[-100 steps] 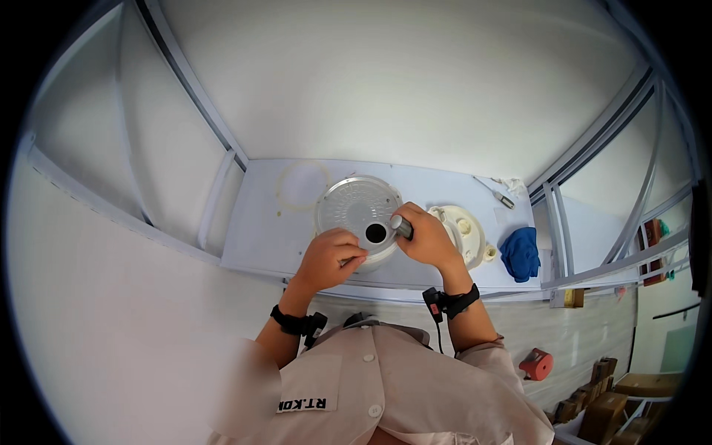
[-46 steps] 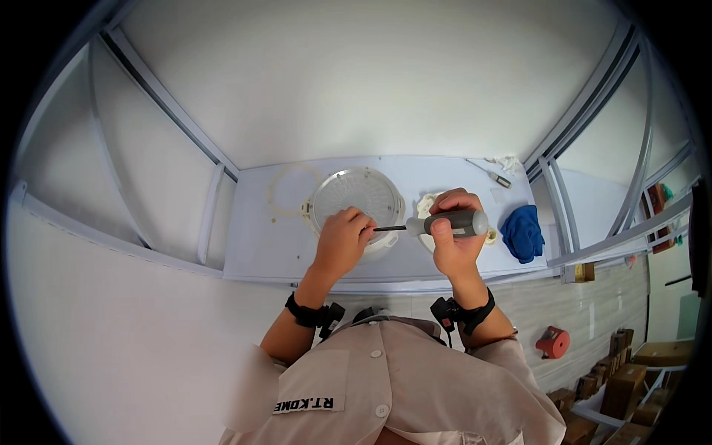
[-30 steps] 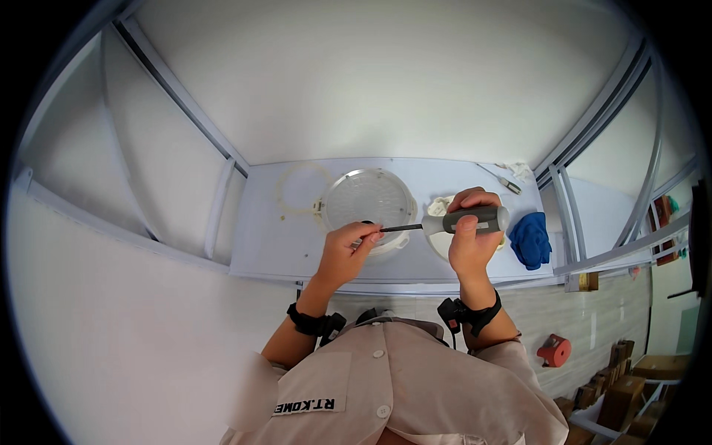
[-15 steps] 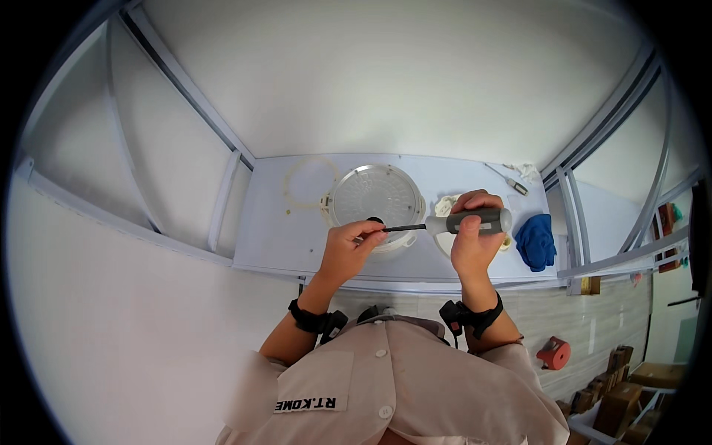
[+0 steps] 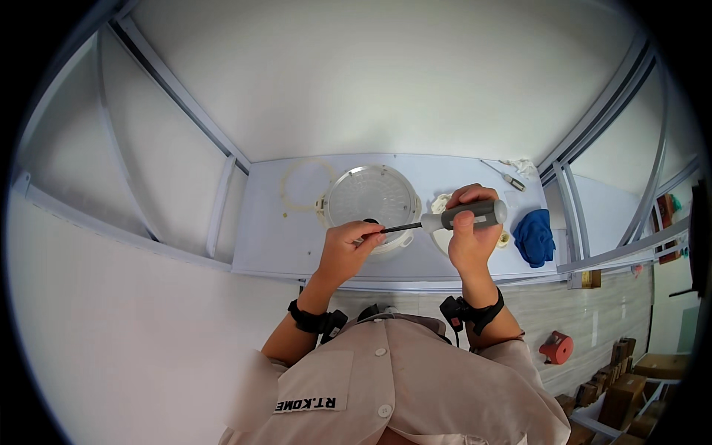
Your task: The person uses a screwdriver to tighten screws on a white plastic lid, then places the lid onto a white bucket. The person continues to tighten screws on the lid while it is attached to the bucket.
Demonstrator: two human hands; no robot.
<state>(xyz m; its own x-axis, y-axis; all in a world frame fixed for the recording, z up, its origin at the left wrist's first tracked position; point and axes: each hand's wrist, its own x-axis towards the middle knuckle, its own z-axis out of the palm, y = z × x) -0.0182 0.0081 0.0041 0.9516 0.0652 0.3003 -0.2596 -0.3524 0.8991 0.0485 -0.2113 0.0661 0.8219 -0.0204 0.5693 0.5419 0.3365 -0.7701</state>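
My right hand (image 5: 472, 236) stayed clamped on the grey screwdriver (image 5: 463, 216), now raised level, while my left hand (image 5: 348, 248) pinched its dark tip, fingers closed. The round metal lid (image 5: 367, 199) lay untouched on the pale blue table (image 5: 274, 245), so I judged myself fitting a screw.

Probably a workshop: a white bench (image 5: 282, 245) in a metal frame (image 5: 593, 148), screwdriver (image 5: 504, 178) at its far right corner.

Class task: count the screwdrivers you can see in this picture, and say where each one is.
2. A grey-handled screwdriver is gripped in the right hand, its tip at the left hand. A small screwdriver lies at the table's far right. Others may be hidden.
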